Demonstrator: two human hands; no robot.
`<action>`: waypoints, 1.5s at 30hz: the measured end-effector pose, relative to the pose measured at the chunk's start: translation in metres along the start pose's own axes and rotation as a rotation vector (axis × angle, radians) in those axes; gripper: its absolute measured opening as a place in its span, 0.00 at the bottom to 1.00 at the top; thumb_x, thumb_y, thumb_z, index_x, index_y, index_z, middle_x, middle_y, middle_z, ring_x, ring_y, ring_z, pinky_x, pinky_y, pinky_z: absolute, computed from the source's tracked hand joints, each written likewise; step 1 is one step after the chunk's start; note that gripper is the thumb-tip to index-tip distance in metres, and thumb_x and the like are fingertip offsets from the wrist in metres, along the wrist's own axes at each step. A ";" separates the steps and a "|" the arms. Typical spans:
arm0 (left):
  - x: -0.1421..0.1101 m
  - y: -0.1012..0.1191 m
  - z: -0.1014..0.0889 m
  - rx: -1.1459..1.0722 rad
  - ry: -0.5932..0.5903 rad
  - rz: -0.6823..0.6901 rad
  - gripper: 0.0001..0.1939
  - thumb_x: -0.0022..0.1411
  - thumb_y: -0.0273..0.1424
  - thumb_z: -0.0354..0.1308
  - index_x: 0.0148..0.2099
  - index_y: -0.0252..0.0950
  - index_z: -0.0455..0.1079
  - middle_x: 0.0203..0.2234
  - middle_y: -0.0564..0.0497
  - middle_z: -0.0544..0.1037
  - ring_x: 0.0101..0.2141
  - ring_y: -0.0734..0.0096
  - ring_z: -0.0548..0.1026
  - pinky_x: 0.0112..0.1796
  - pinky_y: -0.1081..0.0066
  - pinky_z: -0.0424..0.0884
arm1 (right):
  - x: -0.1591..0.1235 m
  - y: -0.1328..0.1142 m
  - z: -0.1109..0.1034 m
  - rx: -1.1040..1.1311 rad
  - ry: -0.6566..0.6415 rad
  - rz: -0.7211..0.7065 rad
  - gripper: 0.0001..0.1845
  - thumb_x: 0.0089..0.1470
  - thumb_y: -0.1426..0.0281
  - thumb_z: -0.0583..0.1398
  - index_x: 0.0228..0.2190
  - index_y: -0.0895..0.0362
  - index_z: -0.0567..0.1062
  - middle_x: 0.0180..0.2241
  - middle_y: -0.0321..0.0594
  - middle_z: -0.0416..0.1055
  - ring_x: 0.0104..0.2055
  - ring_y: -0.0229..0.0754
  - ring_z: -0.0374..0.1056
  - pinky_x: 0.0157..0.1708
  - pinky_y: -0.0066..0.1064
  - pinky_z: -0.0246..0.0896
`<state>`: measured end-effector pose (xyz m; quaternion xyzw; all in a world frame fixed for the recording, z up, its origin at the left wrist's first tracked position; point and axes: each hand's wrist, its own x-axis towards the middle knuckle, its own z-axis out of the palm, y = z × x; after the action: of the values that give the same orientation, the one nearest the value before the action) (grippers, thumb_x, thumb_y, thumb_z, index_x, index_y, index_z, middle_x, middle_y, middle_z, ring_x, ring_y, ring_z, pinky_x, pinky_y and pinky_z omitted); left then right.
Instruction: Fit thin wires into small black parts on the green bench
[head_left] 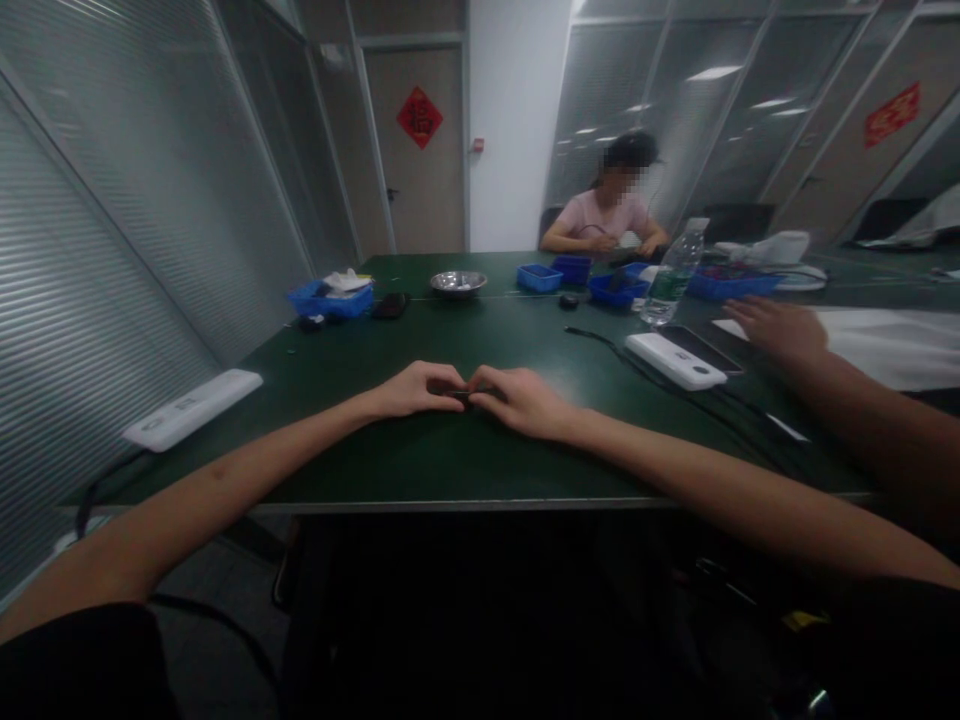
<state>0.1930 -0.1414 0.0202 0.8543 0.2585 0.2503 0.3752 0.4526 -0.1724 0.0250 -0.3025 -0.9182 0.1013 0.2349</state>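
My left hand (pixel 414 389) and my right hand (pixel 531 402) meet above the green table (pixel 420 465), near its front middle. Fingers and thumb of each hand are closed in a pinch. Between the fingertips is a small, thin, dark piece (pixel 457 393) with a light edge. It is too small and dim to name, and the fingers hide most of it. Both hands seem to grip it from opposite sides. Farther back, beyond the hands, stands a shiny metal bowl (pixel 458 286) with something pale in it.
White power banks (pixel 193 408) (pixel 675 361) lie left and right, with black cables. A phone (pixel 701 349) and water bottle (pixel 673 275) stand right. Blue trays (pixel 330 300) (pixel 538 278) hold small items. A co-worker's hand (pixel 780 328) rests on white material; another person (pixel 604 215) sits opposite.
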 end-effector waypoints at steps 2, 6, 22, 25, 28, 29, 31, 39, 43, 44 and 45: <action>0.000 -0.001 0.000 0.020 -0.001 -0.004 0.18 0.61 0.40 0.70 0.50 0.36 0.80 0.39 0.47 0.77 0.37 0.68 0.73 0.40 0.67 0.70 | 0.000 0.002 -0.001 0.000 0.008 0.015 0.10 0.69 0.63 0.57 0.48 0.53 0.72 0.38 0.40 0.78 0.36 0.41 0.72 0.36 0.30 0.57; 0.000 0.000 -0.003 0.060 -0.035 0.004 0.18 0.63 0.40 0.68 0.52 0.37 0.80 0.41 0.46 0.76 0.37 0.68 0.72 0.37 0.68 0.69 | 0.001 0.006 -0.002 -0.020 0.002 0.034 0.11 0.68 0.62 0.58 0.48 0.53 0.72 0.35 0.38 0.77 0.33 0.41 0.70 0.34 0.29 0.55; -0.003 -0.006 -0.023 0.183 -0.027 -0.034 0.19 0.65 0.43 0.65 0.52 0.38 0.81 0.43 0.45 0.79 0.40 0.65 0.75 0.38 0.69 0.69 | -0.001 0.009 -0.009 -0.097 -0.059 0.082 0.11 0.67 0.61 0.59 0.46 0.53 0.75 0.33 0.38 0.76 0.30 0.39 0.67 0.32 0.30 0.52; -0.005 -0.019 -0.043 0.274 0.012 -0.095 0.20 0.65 0.43 0.64 0.55 0.39 0.79 0.47 0.45 0.79 0.45 0.62 0.76 0.43 0.66 0.70 | -0.002 0.014 -0.010 -0.098 -0.044 0.111 0.11 0.66 0.61 0.59 0.46 0.53 0.75 0.32 0.37 0.76 0.30 0.38 0.67 0.32 0.30 0.52; -0.014 -0.043 -0.075 0.404 0.100 -0.222 0.20 0.64 0.43 0.64 0.54 0.40 0.80 0.51 0.45 0.80 0.49 0.59 0.77 0.50 0.63 0.70 | -0.003 0.017 -0.011 -0.109 -0.053 0.120 0.12 0.67 0.61 0.59 0.46 0.54 0.75 0.31 0.37 0.75 0.29 0.38 0.66 0.31 0.29 0.51; -0.019 -0.053 -0.089 0.440 0.160 -0.278 0.19 0.63 0.43 0.64 0.52 0.40 0.81 0.50 0.46 0.80 0.49 0.59 0.77 0.50 0.63 0.70 | -0.003 0.018 -0.011 -0.112 -0.057 0.120 0.12 0.67 0.61 0.59 0.46 0.54 0.75 0.32 0.37 0.75 0.29 0.38 0.66 0.31 0.29 0.51; -0.034 -0.073 -0.117 0.487 0.280 -0.411 0.19 0.61 0.42 0.65 0.51 0.40 0.81 0.48 0.46 0.82 0.48 0.58 0.78 0.51 0.62 0.71 | -0.003 0.019 -0.011 -0.117 -0.061 0.119 0.12 0.67 0.60 0.58 0.47 0.54 0.75 0.32 0.37 0.75 0.30 0.38 0.66 0.31 0.29 0.51; -0.105 -0.114 -0.191 0.751 0.635 -0.760 0.17 0.58 0.39 0.69 0.49 0.39 0.83 0.44 0.46 0.84 0.45 0.56 0.80 0.49 0.65 0.71 | -0.003 0.019 -0.010 -0.124 -0.052 0.105 0.12 0.67 0.60 0.58 0.47 0.53 0.75 0.32 0.37 0.75 0.30 0.38 0.67 0.32 0.30 0.52; -0.112 -0.109 -0.191 0.859 0.651 -0.790 0.18 0.61 0.39 0.66 0.51 0.37 0.82 0.43 0.46 0.84 0.45 0.56 0.79 0.48 0.65 0.70 | -0.003 0.018 -0.010 -0.121 -0.055 0.109 0.12 0.67 0.60 0.58 0.46 0.54 0.75 0.33 0.38 0.76 0.31 0.39 0.67 0.32 0.30 0.53; -0.111 -0.107 -0.189 0.868 0.653 -0.795 0.18 0.61 0.39 0.66 0.50 0.37 0.82 0.42 0.47 0.85 0.45 0.56 0.79 0.47 0.66 0.70 | -0.003 0.018 -0.010 -0.124 -0.054 0.109 0.12 0.67 0.60 0.58 0.46 0.54 0.75 0.33 0.38 0.76 0.31 0.39 0.67 0.33 0.30 0.53; -0.109 -0.104 -0.187 0.876 0.655 -0.800 0.18 0.61 0.39 0.66 0.50 0.37 0.82 0.41 0.47 0.85 0.44 0.56 0.79 0.46 0.67 0.70 | -0.003 0.019 -0.010 -0.128 -0.053 0.108 0.12 0.67 0.60 0.58 0.46 0.54 0.75 0.33 0.38 0.76 0.31 0.39 0.67 0.33 0.30 0.53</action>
<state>-0.0304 -0.0539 0.0251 0.6459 0.7328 0.2103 -0.0397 0.4689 -0.1587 0.0261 -0.3634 -0.9110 0.0629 0.1848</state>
